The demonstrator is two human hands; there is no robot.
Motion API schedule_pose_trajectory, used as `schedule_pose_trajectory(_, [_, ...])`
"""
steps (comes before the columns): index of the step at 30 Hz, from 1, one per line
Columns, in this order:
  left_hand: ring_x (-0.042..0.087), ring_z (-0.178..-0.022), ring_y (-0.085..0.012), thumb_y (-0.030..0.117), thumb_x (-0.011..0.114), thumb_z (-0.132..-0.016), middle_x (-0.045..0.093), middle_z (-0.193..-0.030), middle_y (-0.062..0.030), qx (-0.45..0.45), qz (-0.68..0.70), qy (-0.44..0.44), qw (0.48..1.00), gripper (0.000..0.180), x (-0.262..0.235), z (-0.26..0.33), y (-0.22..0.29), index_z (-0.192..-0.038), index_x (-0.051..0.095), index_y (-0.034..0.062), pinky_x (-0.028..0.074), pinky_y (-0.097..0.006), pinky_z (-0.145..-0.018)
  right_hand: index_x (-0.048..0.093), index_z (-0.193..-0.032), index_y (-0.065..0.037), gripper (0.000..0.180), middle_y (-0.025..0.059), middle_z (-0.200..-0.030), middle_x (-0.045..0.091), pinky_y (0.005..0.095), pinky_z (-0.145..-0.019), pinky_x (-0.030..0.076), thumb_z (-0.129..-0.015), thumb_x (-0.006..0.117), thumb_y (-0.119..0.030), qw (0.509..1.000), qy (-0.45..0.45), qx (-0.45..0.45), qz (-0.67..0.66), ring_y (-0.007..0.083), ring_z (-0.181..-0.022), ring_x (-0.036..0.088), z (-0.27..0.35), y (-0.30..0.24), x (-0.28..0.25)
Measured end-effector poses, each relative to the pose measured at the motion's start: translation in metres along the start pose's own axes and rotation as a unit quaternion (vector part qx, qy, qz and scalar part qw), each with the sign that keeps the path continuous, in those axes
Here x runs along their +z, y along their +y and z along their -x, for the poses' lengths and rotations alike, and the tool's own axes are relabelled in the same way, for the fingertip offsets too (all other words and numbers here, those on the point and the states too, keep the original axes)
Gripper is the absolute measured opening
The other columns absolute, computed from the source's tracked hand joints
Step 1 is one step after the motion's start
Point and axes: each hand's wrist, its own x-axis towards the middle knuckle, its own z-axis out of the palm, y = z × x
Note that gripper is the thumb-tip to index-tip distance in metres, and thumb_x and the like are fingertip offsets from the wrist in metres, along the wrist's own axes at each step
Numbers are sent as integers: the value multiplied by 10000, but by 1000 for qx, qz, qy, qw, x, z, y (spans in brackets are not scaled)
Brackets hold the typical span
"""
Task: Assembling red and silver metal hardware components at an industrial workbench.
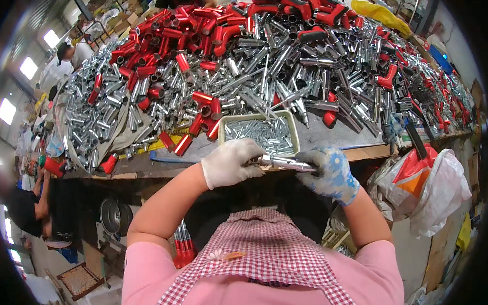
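My left hand in a white glove and my right hand in a blue-speckled glove both grip one silver metal tube, held level just below the workbench edge. Each hand closes around one end of it. Right behind the hands a pale green tray holding several small silver parts sits on the bench.
The workbench is heaped with silver tubes and red tubes and handles. A white plastic bag with red parts hangs at the right. Red tubes stand under the bench. Other people work at the far left and back left.
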Motion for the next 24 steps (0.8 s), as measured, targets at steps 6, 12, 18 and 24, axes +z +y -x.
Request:
schedule_pose_trajectory(6, [620, -877, -312, 256, 733, -764, 616, -914, -118, 55, -162, -61, 983, 316, 8, -42, 8, -986, 637, 53, 509, -418, -747, 685, -1008, -74, 361, 162, -863, 673, 417, -664, 512, -696, 770, -235, 995, 24, -42, 89, 336, -765, 658, 6, 19, 2])
schedule_pose_trajectory(12, [611, -851, -312, 255, 753, -692, 602, -917, -131, 152, -226, -96, 957, 367, 32, -101, 23, -956, 615, 40, 506, -409, -734, 615, -1179, -42, 508, 195, -863, 672, 407, -699, 518, -723, 769, -206, 987, 71, 67, -126, 350, -828, 670, -3, 30, 3])
schedule_pose_trajectory(18, [573, -994, -396, 302, 817, -637, 606, -1035, -179, 128, 103, 217, 962, 616, 17, -169, -26, -1107, 555, 2, 466, -419, -909, 662, -1081, 24, 333, 147, -933, 694, 310, -759, 518, -788, 727, -120, 931, 176, 207, -245, 206, -838, 676, 14, 64, 3])
schedule_pose_trajectory(24, [621, -1001, -377, 394, 752, -725, 668, -1032, -184, -279, -212, 158, 923, 571, -9, -229, -97, -1154, 584, 58, 495, -428, -906, 654, -1079, 48, 342, 87, -940, 688, 282, -771, 515, -773, 723, -87, 849, 243, 304, -356, 133, -842, 635, 34, 81, 9])
